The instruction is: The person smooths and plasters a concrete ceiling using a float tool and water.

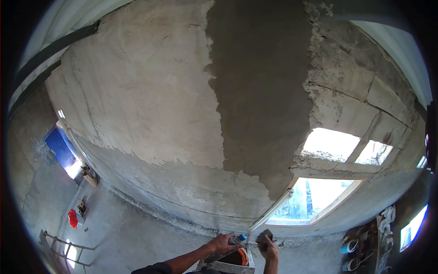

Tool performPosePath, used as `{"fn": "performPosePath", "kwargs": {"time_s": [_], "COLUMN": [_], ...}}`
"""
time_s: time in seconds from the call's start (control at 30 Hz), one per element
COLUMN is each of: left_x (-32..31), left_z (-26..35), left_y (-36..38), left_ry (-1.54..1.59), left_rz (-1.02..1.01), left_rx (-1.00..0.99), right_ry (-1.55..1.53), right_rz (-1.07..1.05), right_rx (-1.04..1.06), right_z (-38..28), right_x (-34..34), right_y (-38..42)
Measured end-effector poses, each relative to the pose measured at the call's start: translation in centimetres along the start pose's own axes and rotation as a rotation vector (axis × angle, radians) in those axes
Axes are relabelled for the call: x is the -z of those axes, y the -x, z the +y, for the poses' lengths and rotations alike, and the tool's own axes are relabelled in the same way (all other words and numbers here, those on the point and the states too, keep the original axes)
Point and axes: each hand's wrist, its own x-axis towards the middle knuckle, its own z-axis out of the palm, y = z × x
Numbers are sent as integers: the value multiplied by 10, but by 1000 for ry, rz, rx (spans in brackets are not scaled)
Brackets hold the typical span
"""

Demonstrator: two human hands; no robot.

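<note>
At the bottom centre, my left hand (pixel 221 243) is closed around a grey handle with a blue end (pixel 239 239); it looks like a plastering trowel, its blade mostly hidden below the hand. My right hand (pixel 271 252) grips a dark grey, blocky piece (pixel 264 236), perhaps a sponge, held upright to the right of the handle. The two held things are apart. Beneath and between my hands is an orange-rimmed bucket (pixel 245 257) on a pale platform (pixel 235 268). On the wall ahead, a broad band of dark, wet-looking plaster (pixel 264 91) runs downward.
Paler plaster (pixel 150 91) lies left of the band; rough bare wall (pixel 337 107) and a framed window opening (pixel 315 198) are at right. Buckets (pixel 350 246) stand by a shelf at lower right. A metal frame (pixel 68 246), a red item (pixel 72 218) and a blue door (pixel 61 146) are left.
</note>
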Motion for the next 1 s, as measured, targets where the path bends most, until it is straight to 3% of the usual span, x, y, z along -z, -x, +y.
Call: {"fn": "performPosePath", "kwargs": {"time_s": [0.03,0.1,0.17,0.23,0.3,0.33,0.5,0.57,0.63,0.83,0.9,1.0], "left_x": [3,-3,-3,5,5,4,13,14,12,14,16,17], "left_z": [-3,-18,-27,-21,-29,-33,-43,-50,-65,-89,-86,-87], "left_y": [-1,3,6,18,27,31,54,63,68,77,80,81], "left_ry": [8,102,150,121,166,210,268,235,226,229,379,419], "left_rz": [5,226,242,328,364,441,413,466,482,616,663,681], "left_rx": [5,-41,-81,-134,-111,-119,25,99,55,-3,-83,-68], "right_ry": [-137,342,695,219,138,82,-27,17,-35,9,6,55], "right_rz": [55,139,336,403,249,242,358,234,133,121,153,148], "right_rx": [5,-67,200,-159,8,8,46,53,44,40,34,174], "right_z": [-6,-30,7,-3,13,23,54,66,80,98,92,77], "right_x": [15,57,147,130,130,131,96,76,55,-3,-24,-43], "right_y": [-4,-5,-28,-14,-9,-8,-22,-33,-50,-100,-115,-157]}}
